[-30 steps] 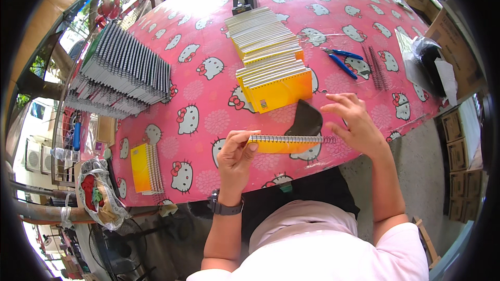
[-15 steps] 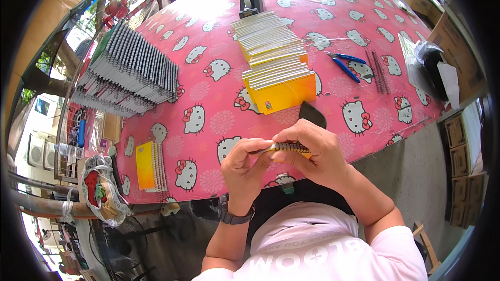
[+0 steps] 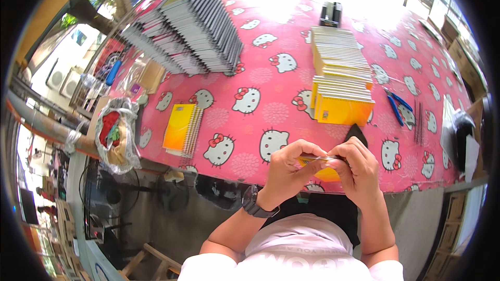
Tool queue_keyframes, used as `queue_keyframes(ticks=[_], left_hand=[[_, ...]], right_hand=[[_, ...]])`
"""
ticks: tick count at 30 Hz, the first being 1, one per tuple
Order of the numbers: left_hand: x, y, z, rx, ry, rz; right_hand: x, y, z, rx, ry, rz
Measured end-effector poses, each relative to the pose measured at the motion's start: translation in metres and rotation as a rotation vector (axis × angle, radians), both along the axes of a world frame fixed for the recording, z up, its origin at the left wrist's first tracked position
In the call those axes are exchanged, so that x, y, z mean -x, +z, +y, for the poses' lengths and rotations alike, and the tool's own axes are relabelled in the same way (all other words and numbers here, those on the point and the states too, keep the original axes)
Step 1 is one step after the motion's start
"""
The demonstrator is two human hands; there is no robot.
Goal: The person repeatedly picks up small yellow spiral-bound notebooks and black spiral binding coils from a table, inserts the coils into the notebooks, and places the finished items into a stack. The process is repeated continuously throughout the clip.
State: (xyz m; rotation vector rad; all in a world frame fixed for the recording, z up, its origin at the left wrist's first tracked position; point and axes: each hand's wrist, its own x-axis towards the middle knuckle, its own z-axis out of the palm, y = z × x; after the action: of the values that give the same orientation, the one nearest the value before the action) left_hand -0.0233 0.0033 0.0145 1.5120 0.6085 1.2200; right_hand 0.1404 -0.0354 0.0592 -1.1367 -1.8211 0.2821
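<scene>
A small yellow notebook (image 3: 328, 174) is pinched between my two hands at the table's near edge. My left hand (image 3: 292, 169), with a dark watch on its wrist, has thumb and fingers closed on the left part of the top edge. My right hand (image 3: 358, 169) is closed the same way on the right part. The fingers hide most of the notebook's binding. Just beyond the right hand lies a dark, pointed flat piece (image 3: 356, 133). Farther off, a row of yellow spiral notebooks (image 3: 344, 109) stands on the pink table cover.
Left of my hands sits a small stack of yellow spiral notebooks (image 3: 179, 129). A tall stack of wire-bound books (image 3: 203, 26) rises at the far left. Blue-handled pliers (image 3: 397, 108) and thin coils (image 3: 419, 122) lie right. Behind the row stands a black tape dispenser (image 3: 330, 14).
The view has swung left, so the table's things appear farther right. Both hands still grip the notebook; its coil, visible before along the edge, is now mostly covered and more yellow cover shows.
</scene>
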Motion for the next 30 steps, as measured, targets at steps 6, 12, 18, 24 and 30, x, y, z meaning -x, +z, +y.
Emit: queue_keyframes(ticks=[6, 12, 18, 24, 30], left_hand=[[0.013, -0.005, -0.001, 0.007, 0.054, 0.053], [0.085, 0.005, 0.034, 0.034, 0.628, 0.011], [0.251, -0.014, 0.068, 0.023, 1.139, -0.021], [0.263, -0.047, 0.064, 0.003, 1.308, 0.860], [0.258, -0.026, 0.061, -0.499, 1.184, 1.112]], right_hand=[[0.010, -0.006, 0.007, 0.011, 0.092, -0.088], [0.003, 0.005, 0.012, 0.029, -0.064, -0.102], [-0.055, -0.026, 0.014, 0.193, -0.273, -0.158], [-0.057, -0.074, 0.007, 0.416, -0.320, -0.413], [-0.078, -0.059, -0.005, 0.376, -0.421, -0.228]])
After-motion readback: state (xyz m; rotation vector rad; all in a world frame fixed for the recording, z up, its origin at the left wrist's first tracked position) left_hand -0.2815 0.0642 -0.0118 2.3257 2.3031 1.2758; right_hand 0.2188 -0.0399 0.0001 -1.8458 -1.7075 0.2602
